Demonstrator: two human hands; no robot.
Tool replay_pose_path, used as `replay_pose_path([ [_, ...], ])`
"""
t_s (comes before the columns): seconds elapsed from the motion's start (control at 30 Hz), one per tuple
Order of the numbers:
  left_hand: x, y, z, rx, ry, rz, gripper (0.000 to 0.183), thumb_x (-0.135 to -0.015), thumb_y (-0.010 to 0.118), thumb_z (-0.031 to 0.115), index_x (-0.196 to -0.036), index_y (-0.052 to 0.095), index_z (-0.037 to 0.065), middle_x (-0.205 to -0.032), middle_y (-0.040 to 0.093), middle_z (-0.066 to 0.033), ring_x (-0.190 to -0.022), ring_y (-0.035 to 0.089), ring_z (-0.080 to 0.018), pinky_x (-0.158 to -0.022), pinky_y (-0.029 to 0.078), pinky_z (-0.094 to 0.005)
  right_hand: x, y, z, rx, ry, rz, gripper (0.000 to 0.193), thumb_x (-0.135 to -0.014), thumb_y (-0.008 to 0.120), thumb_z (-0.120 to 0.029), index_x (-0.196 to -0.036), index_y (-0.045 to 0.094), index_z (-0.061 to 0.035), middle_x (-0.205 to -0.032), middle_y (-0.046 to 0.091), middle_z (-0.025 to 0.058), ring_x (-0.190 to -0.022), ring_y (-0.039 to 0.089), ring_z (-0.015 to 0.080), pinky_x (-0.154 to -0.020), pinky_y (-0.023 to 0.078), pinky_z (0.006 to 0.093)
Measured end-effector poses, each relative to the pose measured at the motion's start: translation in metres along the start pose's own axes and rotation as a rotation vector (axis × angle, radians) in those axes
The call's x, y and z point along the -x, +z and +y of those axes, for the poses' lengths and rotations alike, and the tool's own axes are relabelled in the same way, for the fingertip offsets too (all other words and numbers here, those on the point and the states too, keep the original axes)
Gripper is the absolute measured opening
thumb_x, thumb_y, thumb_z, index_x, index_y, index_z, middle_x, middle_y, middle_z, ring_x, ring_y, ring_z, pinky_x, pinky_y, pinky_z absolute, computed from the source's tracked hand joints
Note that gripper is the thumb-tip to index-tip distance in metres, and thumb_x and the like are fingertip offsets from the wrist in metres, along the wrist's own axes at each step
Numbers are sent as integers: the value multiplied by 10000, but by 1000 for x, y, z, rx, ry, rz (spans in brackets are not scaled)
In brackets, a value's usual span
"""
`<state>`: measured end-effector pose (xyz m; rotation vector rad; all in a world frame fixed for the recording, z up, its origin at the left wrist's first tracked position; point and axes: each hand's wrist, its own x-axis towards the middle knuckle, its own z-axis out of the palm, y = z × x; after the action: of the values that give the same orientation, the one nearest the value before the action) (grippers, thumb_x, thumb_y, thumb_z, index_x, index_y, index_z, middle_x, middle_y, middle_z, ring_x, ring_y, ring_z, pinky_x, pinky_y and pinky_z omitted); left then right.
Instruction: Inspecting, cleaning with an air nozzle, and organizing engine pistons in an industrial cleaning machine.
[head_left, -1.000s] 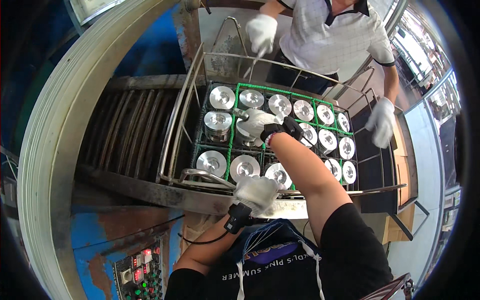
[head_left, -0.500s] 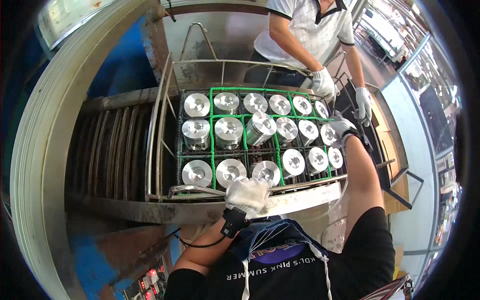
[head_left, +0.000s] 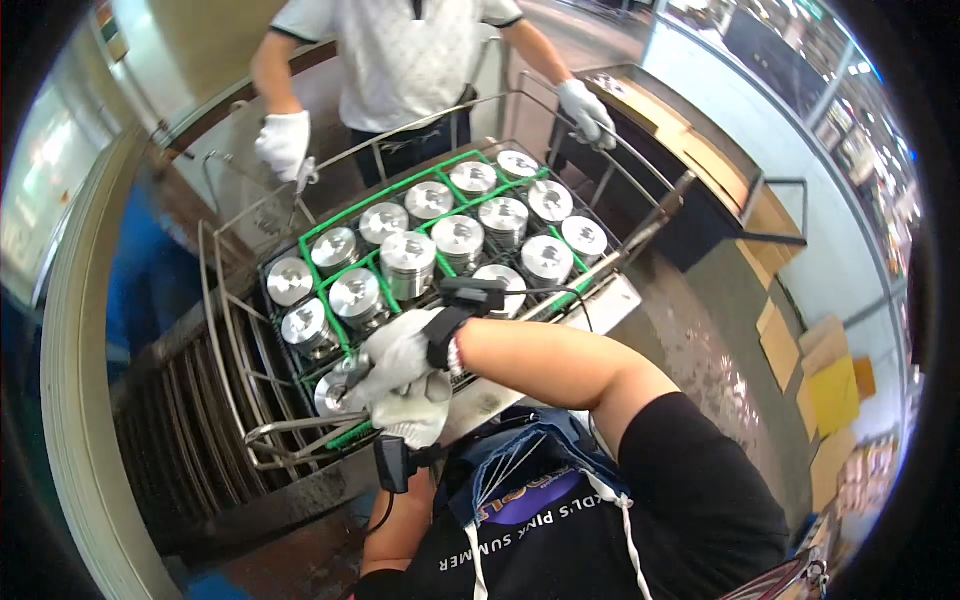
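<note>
Several silvery metal pistons stand upright in a wire basket divided by green-wrapped rods. My right hand, in a white glove with grey fingertips, reaches across to the basket's near left corner. Its fingers bend over the right edge of the corner piston and partly hide it. Below and close against it is my gloved left hand, at the basket's near side by the metal handle rail. The right hand covers the left hand's fingers.
A co-worker across the basket has one gloved hand near its far left corner, the other at the far rail. Rollers lie at left, a thick pale post beyond. Cardboard sheets fill a dark bin at right.
My right hand has crossed from the basket's right side to the near left corner, beside my left hand. The view has turned, and the co-worker's hands are now wide apart.
</note>
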<state>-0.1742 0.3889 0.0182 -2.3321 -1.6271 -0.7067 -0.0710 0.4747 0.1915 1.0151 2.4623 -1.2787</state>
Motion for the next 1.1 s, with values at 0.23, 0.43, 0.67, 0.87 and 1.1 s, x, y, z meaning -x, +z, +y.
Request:
replay_pose_path([
  [0.23, -53, -75, 38, 19, -198, -435, 340, -888, 608, 408, -793, 707, 96, -790, 694, -149, -751, 693, -336, -672, 540, -457, 143, -25, 67, 147, 489, 97, 371, -866, 618, -435, -1018, 715, -110, -657, 649, 50, -540, 628, 170, -483, 518, 320],
  [0.43, -48, -74, 44, 68, -307, -332, 404, -809, 732, 432, -731, 668, 40, -718, 662, -184, -701, 658, -378, -636, 500, -461, 279, 19, 175, -120, 849, 752, 379, -905, 572, -462, -957, 642, -94, -769, 683, 99, -643, 683, 247, -625, 554, 345],
  [0.67, -81, -93, 71, 636, -727, -524, 491, -837, 769, 405, -1136, 656, 33, -918, 737, -98, -804, 702, -186, -741, 533, -328, 348, 132, 232, -257, 671, 659, 458, -929, 584, -423, -1248, 590, -94, -1134, 660, 169, -827, 688, 309, -760, 556, 402],
  [0.87, -172, -79, 174, 456, -462, -588, 602, -873, 673, 500, -1245, 610, 32, -1107, 696, -182, -1023, 662, -310, -914, 488, -419, 332, 182, 323, -43, 380, 1120, 389, -935, 572, -411, -1102, 606, -61, -976, 664, 181, -833, 670, 353, -694, 538, 410],
  [1.1, -263, 22, 223, -38, 144, -643, 469, -892, 549, 530, -1023, 645, 90, -939, 687, -216, -925, 653, -417, -794, 494, -502, 334, 139, 290, -431, 513, 969, 427, -944, 511, -495, -1159, 632, -147, -1072, 683, 158, -996, 648, 372, -869, 521, 420],
])
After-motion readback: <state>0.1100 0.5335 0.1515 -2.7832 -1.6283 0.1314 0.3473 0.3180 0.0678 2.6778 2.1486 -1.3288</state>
